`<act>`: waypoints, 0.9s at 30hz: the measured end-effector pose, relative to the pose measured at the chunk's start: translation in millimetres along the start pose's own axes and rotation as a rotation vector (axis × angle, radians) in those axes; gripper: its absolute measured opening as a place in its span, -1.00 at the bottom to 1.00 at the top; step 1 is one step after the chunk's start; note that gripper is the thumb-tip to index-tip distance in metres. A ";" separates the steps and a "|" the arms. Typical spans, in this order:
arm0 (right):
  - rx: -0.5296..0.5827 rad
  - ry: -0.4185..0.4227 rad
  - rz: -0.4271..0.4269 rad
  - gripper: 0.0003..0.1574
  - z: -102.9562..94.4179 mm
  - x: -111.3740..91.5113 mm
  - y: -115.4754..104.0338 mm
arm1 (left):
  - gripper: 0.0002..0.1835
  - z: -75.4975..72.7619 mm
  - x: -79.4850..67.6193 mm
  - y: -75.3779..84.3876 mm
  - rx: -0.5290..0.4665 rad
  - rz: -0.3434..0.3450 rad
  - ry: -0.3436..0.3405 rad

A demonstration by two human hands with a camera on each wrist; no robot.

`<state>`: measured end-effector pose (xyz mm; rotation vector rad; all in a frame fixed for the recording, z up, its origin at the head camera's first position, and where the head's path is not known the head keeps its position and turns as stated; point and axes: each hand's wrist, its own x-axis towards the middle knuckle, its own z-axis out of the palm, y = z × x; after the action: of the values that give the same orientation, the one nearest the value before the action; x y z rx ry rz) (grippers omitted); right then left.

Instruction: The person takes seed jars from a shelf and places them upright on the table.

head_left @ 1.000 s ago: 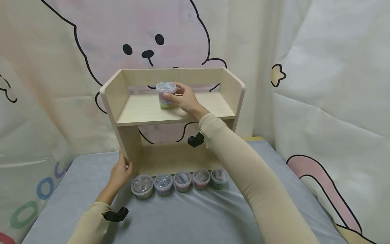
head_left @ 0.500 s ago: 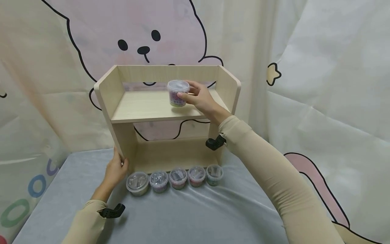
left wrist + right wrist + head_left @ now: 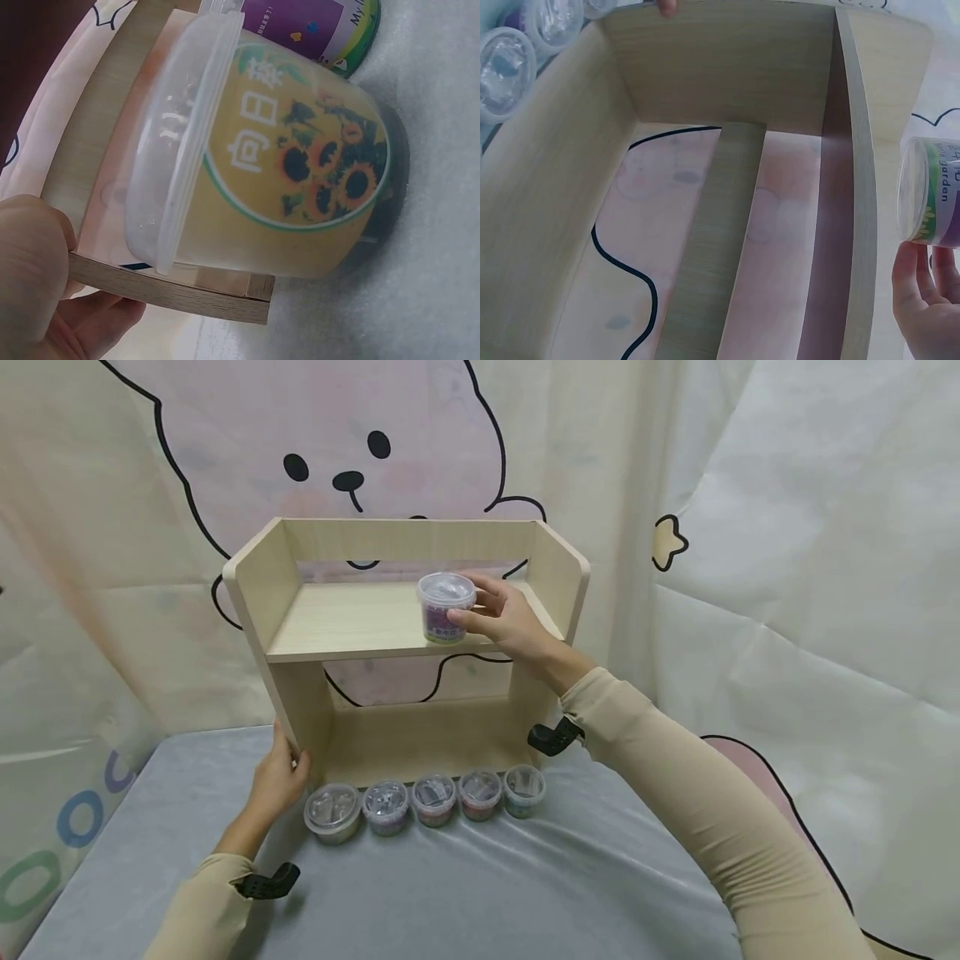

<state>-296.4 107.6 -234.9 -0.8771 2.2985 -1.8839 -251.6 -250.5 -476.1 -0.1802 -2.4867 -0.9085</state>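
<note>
My right hand (image 3: 510, 614) grips a clear plastic tub with a purple label (image 3: 446, 607) by its side, fingers behind and thumb in front. It overlaps the front of the upper board of a small wooden shelf (image 3: 345, 622). In the right wrist view the tub (image 3: 937, 191) lies beyond the board's edge, with fingertips on it. Low on the shelf's left side panel, my left hand (image 3: 277, 781) pinches the panel edge, thumb on one face and fingers on the other. Beside it in the left wrist view stands a lidded tub with a sunflower label (image 3: 300, 165).
A row of several lidded tubs (image 3: 434, 800) stands on the grey-blue cloth (image 3: 465, 893) along the shelf's front. The shelf has a lower compartment (image 3: 420, 739) with an open back. Printed curtains (image 3: 600, 468) hang close behind and on both sides.
My right hand has carried the tub to the right along the upper board, then lower and nearer its front edge. My left hand keeps its grip on the side panel.
</note>
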 end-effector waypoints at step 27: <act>0.036 -0.033 0.055 -0.23 -24.6 -40.3 4.4 | -0.28 -0.1 -1.0 -0.5 0.000 -0.017 -0.015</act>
<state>-273.6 147.8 -245.2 -0.8260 2.2382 -1.8684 -250.9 -250.9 -476.8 -0.1669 -2.5059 -0.9170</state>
